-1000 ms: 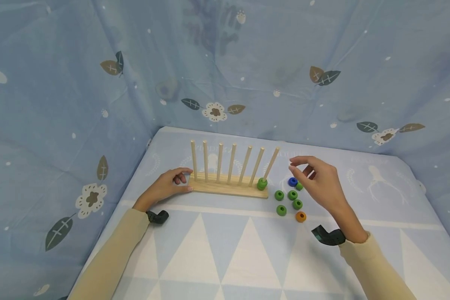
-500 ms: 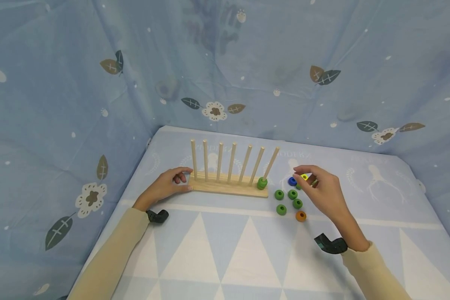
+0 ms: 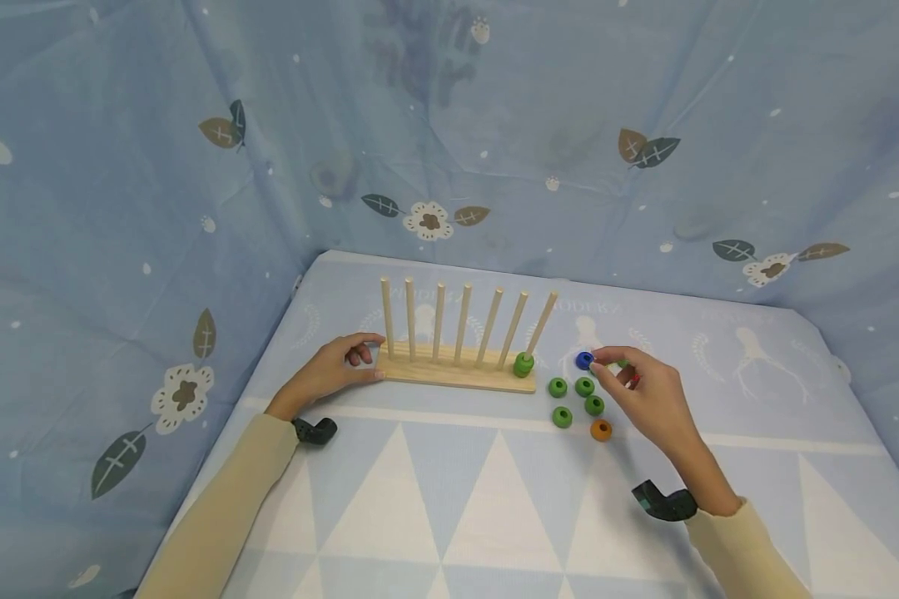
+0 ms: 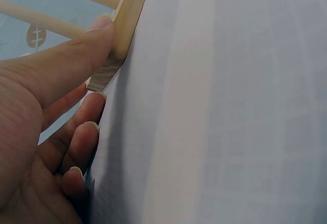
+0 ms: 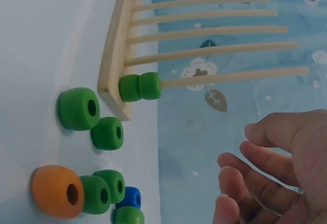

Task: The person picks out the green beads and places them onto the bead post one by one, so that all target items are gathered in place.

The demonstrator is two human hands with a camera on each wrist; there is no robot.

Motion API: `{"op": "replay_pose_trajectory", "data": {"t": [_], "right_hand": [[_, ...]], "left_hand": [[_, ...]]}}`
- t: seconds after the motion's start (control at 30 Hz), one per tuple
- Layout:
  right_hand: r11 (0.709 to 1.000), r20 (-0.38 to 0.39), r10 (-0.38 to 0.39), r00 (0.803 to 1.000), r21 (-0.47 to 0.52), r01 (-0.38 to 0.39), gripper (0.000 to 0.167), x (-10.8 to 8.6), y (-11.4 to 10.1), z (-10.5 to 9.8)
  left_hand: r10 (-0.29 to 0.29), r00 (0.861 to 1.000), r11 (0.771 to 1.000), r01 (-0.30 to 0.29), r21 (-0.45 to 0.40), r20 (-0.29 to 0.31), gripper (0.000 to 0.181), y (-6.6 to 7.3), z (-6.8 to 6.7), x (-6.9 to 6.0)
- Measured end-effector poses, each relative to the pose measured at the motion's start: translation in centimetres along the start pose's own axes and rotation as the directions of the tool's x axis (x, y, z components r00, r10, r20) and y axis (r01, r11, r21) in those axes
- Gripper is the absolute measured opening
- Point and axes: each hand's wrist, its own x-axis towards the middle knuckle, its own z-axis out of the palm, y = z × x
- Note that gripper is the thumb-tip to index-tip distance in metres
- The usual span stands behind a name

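My left hand point(image 3: 333, 366) holds the left end of a wooden peg rack point(image 3: 457, 374), thumb along its front edge. The left wrist view shows that thumb on the base point(image 4: 125, 35) and the other fingers curled by its end. Two green beads point(image 5: 139, 86) are stacked at the foot of the rightmost peg. My right hand point(image 3: 644, 391) hovers over the loose beads, fingertips by a blue bead point(image 3: 584, 360). In the right wrist view its fingers are loosely bent, apart, with nothing between them. Green and red bits of beads show behind this hand, mostly hidden.
Several loose green beads point(image 3: 562, 417) and an orange bead point(image 3: 601, 429) lie to the right of the rack. The other pegs point(image 3: 438, 320) stand bare. A patterned cloth point(image 3: 389, 499) covers the table, and a blue curtain point(image 3: 449, 125) rises behind and at the sides.
My right hand has moved down and slightly right, from above the blue bead to beside it, covering beads behind it. My left hand and the rack have stayed put.
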Motion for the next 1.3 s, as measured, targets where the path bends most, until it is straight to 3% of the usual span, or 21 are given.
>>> {"op": "replay_pose_trajectory", "data": {"t": [0.27,0.57,0.9,1.3], "right_hand": [[0.999,0.021,0.033,0.999,-0.005,-0.033,0.020,-1.0,0.7,0.5],[0.996,0.041,0.086,0.996,-0.014,-0.085,0.021,-1.9,1.5,1.2],[0.990,0.072,0.137,0.988,-0.024,-0.136,0.024,-2.8,2.7,1.8],[0.980,0.106,0.201,0.974,-0.029,-0.199,0.023,-3.1,3.7,2.5]], "left_hand": [[-0.016,1.000,1.000,0.016,0.008,-0.008,0.065,0.2,0.3,0.1],[-0.016,1.000,1.000,0.016,0.009,0.001,0.060,3.2,0.2,-0.9],[0.007,1.000,0.999,-0.007,0.031,-0.021,0.065,-0.2,0.4,0.2],[0.007,1.000,1.000,-0.007,0.027,-0.006,0.066,-0.2,0.1,0.2]]}}
